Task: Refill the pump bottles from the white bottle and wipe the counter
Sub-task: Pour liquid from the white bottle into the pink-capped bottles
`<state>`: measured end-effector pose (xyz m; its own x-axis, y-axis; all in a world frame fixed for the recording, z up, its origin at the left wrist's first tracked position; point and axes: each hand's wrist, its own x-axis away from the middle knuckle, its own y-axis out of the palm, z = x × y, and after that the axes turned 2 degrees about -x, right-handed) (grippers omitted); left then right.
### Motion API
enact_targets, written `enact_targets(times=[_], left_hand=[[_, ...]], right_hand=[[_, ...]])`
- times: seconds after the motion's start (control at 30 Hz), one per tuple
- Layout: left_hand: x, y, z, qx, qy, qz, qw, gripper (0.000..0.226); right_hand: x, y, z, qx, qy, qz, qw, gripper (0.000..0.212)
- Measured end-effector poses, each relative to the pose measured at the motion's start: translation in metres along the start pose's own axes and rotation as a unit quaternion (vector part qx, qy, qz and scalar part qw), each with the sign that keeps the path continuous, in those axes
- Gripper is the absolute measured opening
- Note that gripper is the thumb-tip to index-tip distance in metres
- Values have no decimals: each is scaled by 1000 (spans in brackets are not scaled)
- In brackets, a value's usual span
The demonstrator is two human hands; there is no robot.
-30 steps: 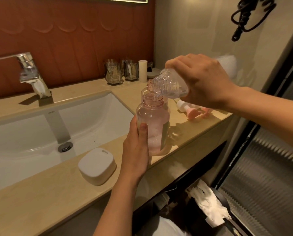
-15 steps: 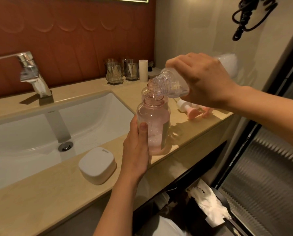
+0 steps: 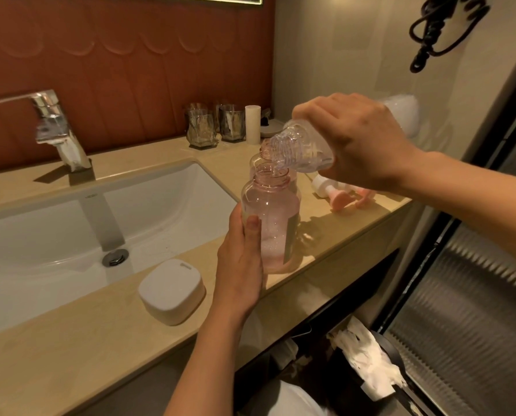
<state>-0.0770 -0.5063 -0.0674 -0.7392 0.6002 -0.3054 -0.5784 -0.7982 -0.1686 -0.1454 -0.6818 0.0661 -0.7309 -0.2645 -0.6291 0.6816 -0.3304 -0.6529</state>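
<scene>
Her left hand [image 3: 240, 265] is wrapped round the lower half of an uncapped pink pump bottle [image 3: 270, 217], thumb up its front. The bottle stands upright on the counter [image 3: 70, 340], just right of the sink [image 3: 55, 229]. Her right hand [image 3: 355, 142] grips the white bottle [image 3: 301, 148] from above, fingers curled over its shoulder. It is tipped mouth-down, and its clear threaded neck sits right at the pink bottle's open mouth. Its pale base pokes out past her wrist, further right of the sink. The pink bottle holds clear liquid with fine bubbles, roughly two-thirds up.

A second pink bottle [image 3: 258, 159], also open, stands touching or just behind the first, toward the sink's far right corner. Two pump heads [image 3: 337, 196] lie on their sides further right of the sink, partly under her right forearm.

At the sink's near rim sits a white lidded box [image 3: 172, 291]. The chrome tap [image 3: 55, 130] rises behind the sink. Beyond the sink's far right corner stand two glass tumblers [image 3: 201, 130] and a white cylinder [image 3: 252, 124]. Below and right of the sink there's a dark bin [image 3: 367, 364] with white paper in it.
</scene>
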Motion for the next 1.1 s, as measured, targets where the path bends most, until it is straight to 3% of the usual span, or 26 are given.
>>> enact_targets(times=[0.57, 0.9, 1.1], left_hand=[[0, 0, 1, 1, 4, 1, 1000, 77], [-1, 0, 1, -19, 10, -8, 1000, 74], [-3, -1, -2, -15, -10, 6, 1000, 89]], right_hand=[[-1, -1, -1, -6, 11, -11, 1000, 58], [5, -3, -10, -47, 100, -61, 992, 59], [11, -5, -17, -85, 140, -46, 985, 53]])
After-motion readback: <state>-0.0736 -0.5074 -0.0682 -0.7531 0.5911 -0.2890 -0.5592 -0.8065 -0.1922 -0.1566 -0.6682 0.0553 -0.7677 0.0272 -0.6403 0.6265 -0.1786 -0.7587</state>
